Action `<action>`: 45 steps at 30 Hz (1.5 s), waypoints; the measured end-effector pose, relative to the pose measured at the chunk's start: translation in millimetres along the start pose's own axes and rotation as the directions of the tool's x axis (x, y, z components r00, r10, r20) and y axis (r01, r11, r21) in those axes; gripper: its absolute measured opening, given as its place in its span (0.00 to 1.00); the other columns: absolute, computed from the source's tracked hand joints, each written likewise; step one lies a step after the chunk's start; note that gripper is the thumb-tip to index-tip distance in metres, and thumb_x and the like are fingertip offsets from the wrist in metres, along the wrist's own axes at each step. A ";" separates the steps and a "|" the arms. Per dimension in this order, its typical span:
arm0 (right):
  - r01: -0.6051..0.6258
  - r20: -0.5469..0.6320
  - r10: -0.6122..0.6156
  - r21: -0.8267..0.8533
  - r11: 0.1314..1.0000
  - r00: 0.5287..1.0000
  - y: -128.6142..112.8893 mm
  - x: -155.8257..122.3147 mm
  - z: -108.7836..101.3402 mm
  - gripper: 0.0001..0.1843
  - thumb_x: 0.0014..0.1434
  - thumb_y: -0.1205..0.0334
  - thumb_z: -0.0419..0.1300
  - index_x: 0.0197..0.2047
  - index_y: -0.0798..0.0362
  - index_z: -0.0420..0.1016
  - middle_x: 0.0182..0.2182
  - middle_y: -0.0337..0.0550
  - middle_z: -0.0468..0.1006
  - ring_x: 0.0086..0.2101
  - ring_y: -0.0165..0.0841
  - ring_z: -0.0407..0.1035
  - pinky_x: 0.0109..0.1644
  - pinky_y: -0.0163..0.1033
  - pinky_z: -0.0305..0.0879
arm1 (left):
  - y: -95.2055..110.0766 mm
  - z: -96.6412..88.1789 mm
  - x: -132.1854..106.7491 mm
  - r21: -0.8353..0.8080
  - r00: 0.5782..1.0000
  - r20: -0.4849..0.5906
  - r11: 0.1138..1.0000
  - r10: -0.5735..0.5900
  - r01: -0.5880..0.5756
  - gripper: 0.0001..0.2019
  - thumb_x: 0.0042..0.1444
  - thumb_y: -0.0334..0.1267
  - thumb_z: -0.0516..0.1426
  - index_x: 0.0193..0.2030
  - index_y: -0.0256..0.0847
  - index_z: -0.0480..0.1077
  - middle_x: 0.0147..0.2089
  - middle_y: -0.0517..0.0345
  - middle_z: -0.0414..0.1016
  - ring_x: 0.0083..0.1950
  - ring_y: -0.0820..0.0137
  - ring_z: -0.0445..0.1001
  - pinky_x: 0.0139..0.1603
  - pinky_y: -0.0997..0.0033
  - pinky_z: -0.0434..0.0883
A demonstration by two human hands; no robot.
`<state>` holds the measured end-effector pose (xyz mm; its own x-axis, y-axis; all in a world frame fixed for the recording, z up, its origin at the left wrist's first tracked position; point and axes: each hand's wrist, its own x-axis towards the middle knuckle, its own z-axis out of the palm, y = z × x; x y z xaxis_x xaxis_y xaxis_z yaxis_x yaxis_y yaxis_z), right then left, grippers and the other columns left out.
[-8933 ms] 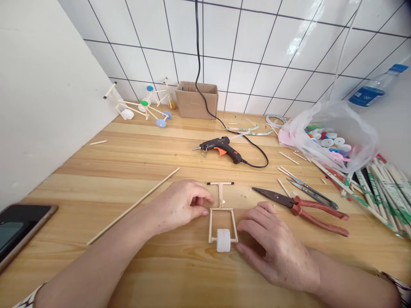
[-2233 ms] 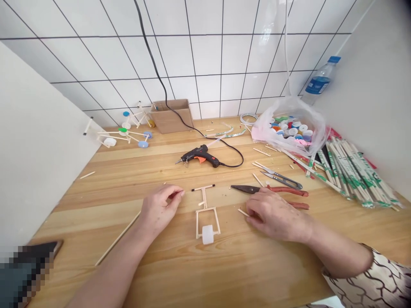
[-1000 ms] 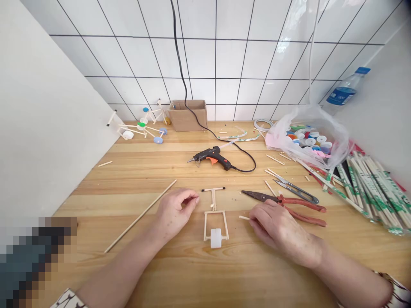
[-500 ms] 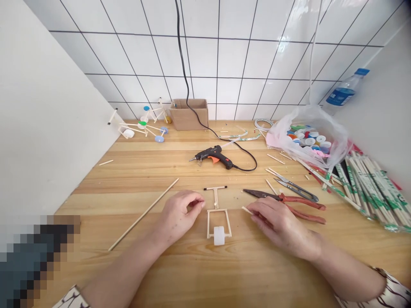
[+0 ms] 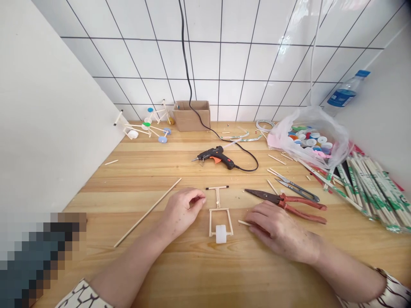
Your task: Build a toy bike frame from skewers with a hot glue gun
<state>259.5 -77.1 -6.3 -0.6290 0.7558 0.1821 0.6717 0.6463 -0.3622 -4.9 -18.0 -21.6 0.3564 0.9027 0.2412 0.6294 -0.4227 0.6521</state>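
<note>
My left hand (image 5: 183, 211) rests on the table, thumb and forefinger pinched together. Whether anything small is between those fingertips I cannot make out. Just right of it lies a small frame of glued wooden sticks (image 5: 210, 222), with a T-shaped bar (image 5: 218, 199) tipped in black at its far end. A white bottle cap (image 5: 221, 234) is fitted at the near end of the frame. My right hand (image 5: 272, 229), low over the table to the right, grips a short wooden stick (image 5: 244, 223) that points toward the frame. Beyond that hand lie red-handled pliers (image 5: 289, 201).
A black glue gun (image 5: 216, 156) with its cord lies farther back. Thread snips (image 5: 297, 189) are beside the pliers. At right are a bag of bottle caps (image 5: 308, 137) and wrapped chopsticks (image 5: 372, 184). A long stick (image 5: 147, 212) lies left; stick models (image 5: 147, 126) and a cardboard box (image 5: 192, 116) stand behind.
The short stick in my right hand has turned and dipped, its tip now lower and slightly farther left. My left hand keeps its pinch. The whole view has shifted slightly.
</note>
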 end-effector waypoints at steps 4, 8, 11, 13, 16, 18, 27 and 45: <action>0.007 -0.063 -0.006 0.006 1.000 0.998 -5.0 0.8 -2.1 0.08 0.62 0.68 0.52 0.42 0.55 0.72 0.33 0.47 0.75 0.37 0.36 0.69 0.41 0.42 0.65 | -0.4 3.3 1.1 -0.018 0.998 -0.059 1.000 0.017 -0.018 0.06 0.55 0.33 0.54 0.31 0.42 0.72 0.31 0.59 0.78 0.32 0.70 0.75 0.36 0.71 0.71; 0.023 -0.097 -0.017 0.057 0.998 0.995 -13.8 0.0 1.6 0.09 0.60 0.69 0.54 0.44 0.55 0.71 0.33 0.47 0.74 0.36 0.36 0.67 0.42 0.44 0.63 | -0.7 7.5 3.5 -0.060 0.993 -0.113 0.998 0.026 -0.033 0.06 0.56 0.33 0.54 0.33 0.41 0.73 0.32 0.57 0.78 0.35 0.69 0.75 0.39 0.70 0.71; 0.054 -0.102 -0.046 0.073 0.996 0.994 -22.2 0.6 8.7 0.09 0.59 0.69 0.54 0.44 0.56 0.70 0.34 0.47 0.74 0.36 0.37 0.66 0.42 0.45 0.61 | -1.4 8.9 8.7 -0.076 0.989 -0.146 0.996 0.034 -0.046 0.06 0.57 0.34 0.54 0.34 0.41 0.73 0.35 0.56 0.77 0.38 0.67 0.75 0.42 0.68 0.72; 0.055 -0.100 -0.048 0.062 0.997 0.994 -27.8 3.0 13.1 0.09 0.59 0.70 0.54 0.43 0.56 0.69 0.33 0.46 0.73 0.35 0.36 0.66 0.41 0.44 0.61 | -3.1 9.1 14.0 -0.082 0.986 -0.162 0.996 0.034 -0.047 0.06 0.57 0.35 0.55 0.35 0.42 0.73 0.36 0.55 0.77 0.40 0.66 0.75 0.45 0.66 0.71; 0.052 -0.117 -0.048 0.030 0.998 0.992 -33.8 8.3 17.3 0.09 0.59 0.69 0.53 0.43 0.56 0.69 0.32 0.46 0.74 0.34 0.36 0.66 0.40 0.43 0.61 | -6.4 9.4 22.6 -0.105 0.988 -0.151 0.993 0.031 -0.047 0.06 0.57 0.35 0.55 0.36 0.41 0.74 0.37 0.55 0.77 0.41 0.67 0.75 0.45 0.67 0.71; 0.053 -0.131 -0.051 0.014 0.999 0.990 -35.6 11.8 19.1 0.08 0.59 0.68 0.54 0.42 0.56 0.69 0.32 0.46 0.74 0.33 0.37 0.66 0.39 0.43 0.61 | -8.1 10.1 27.1 -0.122 0.991 -0.127 0.991 0.038 -0.053 0.06 0.57 0.35 0.55 0.36 0.41 0.74 0.37 0.55 0.77 0.41 0.67 0.75 0.45 0.68 0.71; 0.026 -0.146 -0.024 0.013 1.000 0.989 -37.3 19.6 24.7 0.06 0.60 0.68 0.53 0.40 0.56 0.70 0.30 0.45 0.74 0.30 0.36 0.63 0.35 0.42 0.59 | -9.7 14.4 33.6 -0.188 0.999 -0.020 0.981 0.049 -0.052 0.06 0.56 0.33 0.55 0.37 0.41 0.75 0.37 0.55 0.77 0.41 0.67 0.75 0.45 0.68 0.70; 0.045 -0.142 -0.042 0.013 0.999 0.989 -34.0 19.0 30.6 0.06 0.61 0.68 0.54 0.41 0.56 0.71 0.28 0.43 0.73 0.30 0.34 0.63 0.36 0.41 0.56 | -6.1 14.9 37.6 -0.130 0.994 0.104 0.991 0.018 -0.005 0.07 0.57 0.33 0.56 0.35 0.42 0.77 0.37 0.56 0.75 0.42 0.66 0.72 0.46 0.65 0.67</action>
<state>212.7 -87.9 -18.4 -0.5948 0.7349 0.3257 0.6375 0.6781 -0.3658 14.9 17.4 -27.2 0.4378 0.8814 0.1771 0.5322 -0.4129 0.7391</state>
